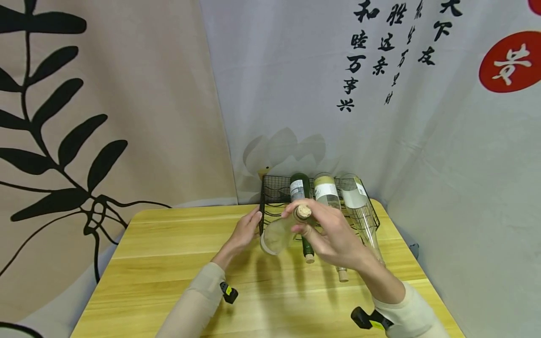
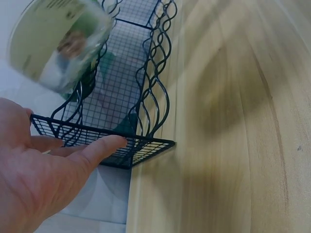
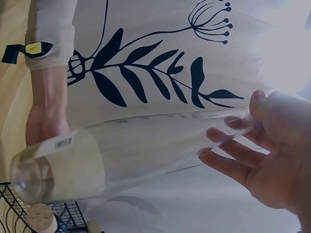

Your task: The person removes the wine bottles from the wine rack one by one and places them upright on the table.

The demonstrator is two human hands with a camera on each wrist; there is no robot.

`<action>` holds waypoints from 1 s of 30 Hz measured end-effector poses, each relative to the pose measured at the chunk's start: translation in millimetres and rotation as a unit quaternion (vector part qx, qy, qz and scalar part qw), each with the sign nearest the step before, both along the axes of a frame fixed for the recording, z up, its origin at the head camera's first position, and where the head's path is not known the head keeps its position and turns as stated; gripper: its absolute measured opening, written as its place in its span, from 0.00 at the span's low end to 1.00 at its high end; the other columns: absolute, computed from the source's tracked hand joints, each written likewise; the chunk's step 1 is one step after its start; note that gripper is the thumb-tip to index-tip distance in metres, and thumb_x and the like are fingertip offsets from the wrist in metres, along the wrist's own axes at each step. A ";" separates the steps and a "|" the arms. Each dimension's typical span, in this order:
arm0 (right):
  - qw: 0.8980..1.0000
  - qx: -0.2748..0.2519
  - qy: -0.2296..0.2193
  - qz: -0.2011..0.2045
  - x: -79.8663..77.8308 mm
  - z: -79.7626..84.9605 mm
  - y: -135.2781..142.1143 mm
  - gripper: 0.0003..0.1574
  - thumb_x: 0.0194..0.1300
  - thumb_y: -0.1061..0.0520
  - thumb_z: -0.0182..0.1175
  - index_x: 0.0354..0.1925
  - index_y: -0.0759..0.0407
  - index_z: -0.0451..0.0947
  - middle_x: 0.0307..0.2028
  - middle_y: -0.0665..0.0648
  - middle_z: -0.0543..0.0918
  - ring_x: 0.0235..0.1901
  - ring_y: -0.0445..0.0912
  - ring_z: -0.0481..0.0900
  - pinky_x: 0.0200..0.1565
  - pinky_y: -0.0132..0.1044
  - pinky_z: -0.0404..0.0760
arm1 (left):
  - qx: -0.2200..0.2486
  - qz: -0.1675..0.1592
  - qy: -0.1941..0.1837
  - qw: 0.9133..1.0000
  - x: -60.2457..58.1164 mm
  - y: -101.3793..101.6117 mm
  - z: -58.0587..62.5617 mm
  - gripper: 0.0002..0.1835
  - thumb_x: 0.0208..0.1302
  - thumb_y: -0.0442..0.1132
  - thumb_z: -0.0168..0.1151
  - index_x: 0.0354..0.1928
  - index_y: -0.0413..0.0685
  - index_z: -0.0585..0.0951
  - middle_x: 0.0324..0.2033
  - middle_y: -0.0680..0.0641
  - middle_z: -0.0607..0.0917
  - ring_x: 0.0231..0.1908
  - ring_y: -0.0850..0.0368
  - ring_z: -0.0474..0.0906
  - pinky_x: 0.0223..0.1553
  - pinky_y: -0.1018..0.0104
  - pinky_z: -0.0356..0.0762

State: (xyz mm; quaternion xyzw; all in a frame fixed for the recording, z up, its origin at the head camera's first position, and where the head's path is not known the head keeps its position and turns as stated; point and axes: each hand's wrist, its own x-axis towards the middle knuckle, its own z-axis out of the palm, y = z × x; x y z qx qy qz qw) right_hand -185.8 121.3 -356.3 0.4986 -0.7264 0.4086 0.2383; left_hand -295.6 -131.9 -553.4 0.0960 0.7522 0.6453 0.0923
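Observation:
My right hand (image 1: pixel 338 234) grips a clear glass bottle (image 1: pixel 274 237) by its neck, close to the cork. In the right wrist view the bottle (image 3: pixel 141 150) lies tilted in the air, its pale label and barcode near the base. The base hangs above the left part of a black wire rack (image 1: pixel 270 185). My left hand (image 1: pixel 243 230) touches the rack's left end. In the left wrist view its thumb (image 2: pixel 102 148) lies across the mesh end panel, at the top rim; some fingers are partly hidden.
A green bottle (image 1: pixel 300 185) and two clear bottles, one with a yellow-topped label (image 1: pixel 325 188) and one with a white label (image 1: pixel 354 195), lie in the rack, necks toward me. The rack stands at the back of a wooden table (image 1: pixel 177 253), before a printed curtain (image 1: pixel 287 94).

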 end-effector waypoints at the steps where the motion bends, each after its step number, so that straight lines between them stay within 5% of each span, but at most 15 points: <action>1: 1.000 -0.001 -0.012 0.004 -0.1 -1.9 -0.4 0.25 0.65 0.79 0.70 0.58 0.69 0.80 0.50 0.63 0.92 0.42 0.50 0.93 0.47 0.28 0.94 | 0.000 -0.001 0.001 1.000 0.0 -0.1 -0.3 0.32 0.96 0.52 0.39 0.92 0.52 0.56 0.90 0.36 0.58 0.88 0.30 0.56 0.74 0.28 0.79; 10: 0.996 0.028 -0.090 0.000 0.1 -17.4 -4.7 0.16 0.75 0.73 0.66 0.58 0.69 0.79 0.50 0.63 0.92 0.41 0.51 0.94 0.42 0.30 0.94 | 0.003 0.003 0.000 1.000 -0.6 0.7 0.3 0.32 0.96 0.51 0.40 0.92 0.54 0.57 0.90 0.38 0.59 0.88 0.31 0.58 0.74 0.27 0.78; 20: 0.994 0.067 -0.088 -0.021 -1.8 -37.6 -11.2 0.12 0.79 0.65 0.67 0.57 0.60 0.79 0.45 0.55 0.91 0.43 0.42 0.90 0.48 0.34 0.94 | -0.018 0.012 0.013 1.000 0.0 1.4 -0.6 0.32 0.96 0.52 0.40 0.92 0.53 0.58 0.90 0.38 0.60 0.88 0.31 0.59 0.73 0.30 0.80; 30: 0.988 0.091 -0.117 -0.033 -1.3 -52.2 -12.7 0.09 0.82 0.60 0.65 0.57 0.59 0.80 0.44 0.54 0.91 0.43 0.42 0.90 0.47 0.35 0.94 | -0.044 0.024 0.036 0.998 -1.8 2.1 -1.2 0.31 0.96 0.49 0.41 0.91 0.48 0.61 0.89 0.39 0.63 0.88 0.34 0.58 0.85 0.33 0.66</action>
